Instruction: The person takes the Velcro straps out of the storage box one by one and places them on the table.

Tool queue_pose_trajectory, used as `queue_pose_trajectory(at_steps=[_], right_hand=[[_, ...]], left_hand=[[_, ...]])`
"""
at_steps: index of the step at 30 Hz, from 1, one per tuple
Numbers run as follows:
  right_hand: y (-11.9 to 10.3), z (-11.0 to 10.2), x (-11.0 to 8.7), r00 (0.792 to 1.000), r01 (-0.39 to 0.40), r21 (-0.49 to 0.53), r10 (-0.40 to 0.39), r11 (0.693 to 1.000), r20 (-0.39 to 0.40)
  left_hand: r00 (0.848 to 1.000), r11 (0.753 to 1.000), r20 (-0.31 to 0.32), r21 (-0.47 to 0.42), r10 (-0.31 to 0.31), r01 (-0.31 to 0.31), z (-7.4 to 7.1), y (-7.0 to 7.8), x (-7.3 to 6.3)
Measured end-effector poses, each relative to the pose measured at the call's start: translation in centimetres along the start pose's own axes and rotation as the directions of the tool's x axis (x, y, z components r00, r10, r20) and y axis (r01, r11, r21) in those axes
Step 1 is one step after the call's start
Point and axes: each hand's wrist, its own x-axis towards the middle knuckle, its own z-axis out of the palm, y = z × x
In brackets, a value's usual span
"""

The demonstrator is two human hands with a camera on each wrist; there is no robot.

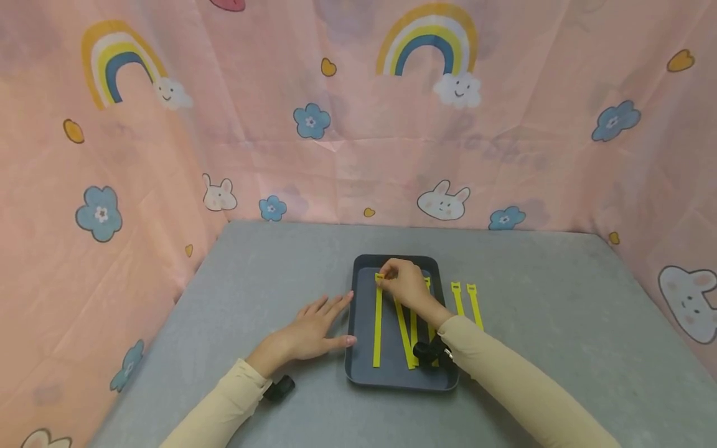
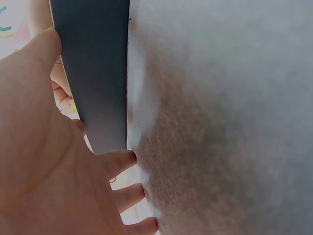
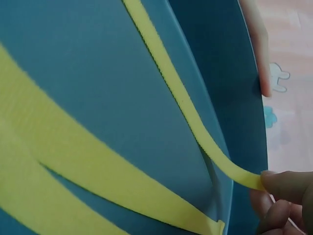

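A dark grey rectangular tray (image 1: 364, 378) holds several yellow hook-and-loop cable ties, each a flat strap with a slotted head. My right hand (image 1: 406, 286) pinches the head end of the leftmost cable tie (image 1: 378, 330) between thumb and fingers. In the right wrist view that cable tie (image 3: 183, 98) bends up off the tray floor towards the fingertips. My left hand (image 1: 308, 333) lies beside the tray with fingers spread, its fingertips at the left wall. From the left wrist, the tray's outer wall (image 2: 98, 73) shows against the thumb and fingers.
Two more yellow cable ties (image 1: 474, 305) lie on the grey table (image 1: 538, 298), right of the tray and partly behind the right sleeve. Pink printed cloth (image 1: 358, 168) hangs around the back and sides. Black wrist cameras (image 1: 280, 389) sit under both forearms.
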Motion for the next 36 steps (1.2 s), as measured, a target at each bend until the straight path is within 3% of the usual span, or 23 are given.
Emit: queue_pose_trajectory(at_steps=[18,36], right_hand=[[-1.0,-1.9,0.5,0.990,0.142,0.070,-0.141,0.987,-0.012],[-2.3,-3.9,0.1,0.983,0.182,0.213,-0.172,0.960,-0.061]], left_hand=[[1.000,1.000,0.004,0.001,-0.005,0.005,0.3,-0.4,0.3],[1.000,1.000,-0.009,0.005,0.008,-0.008,0.0,0.0,0.1]])
